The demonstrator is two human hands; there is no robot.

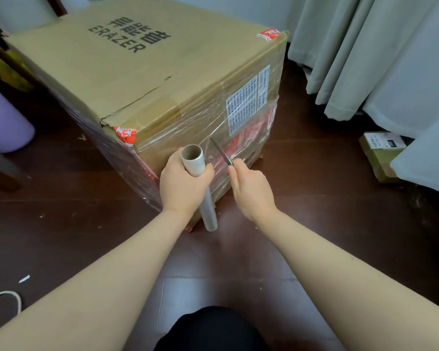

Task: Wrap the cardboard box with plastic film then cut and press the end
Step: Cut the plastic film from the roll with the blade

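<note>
Your left hand (183,184) gripping the film roll (193,159) upright before the cardboard box (137,72), right hand (251,191) pinching a blade (219,150) alongside, box sides glistening, film-wrapped.

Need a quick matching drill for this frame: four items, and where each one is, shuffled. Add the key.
Items:
1. film roll
2. blade
3. purple bin
4. small carton

Places:
A. beside the curtain, far right
B. gripped in the left hand
C. left of the cardboard box
D. held in the right hand, tip pointing up at the wrapped side

Pairs: 1-B, 2-D, 3-C, 4-A
</note>
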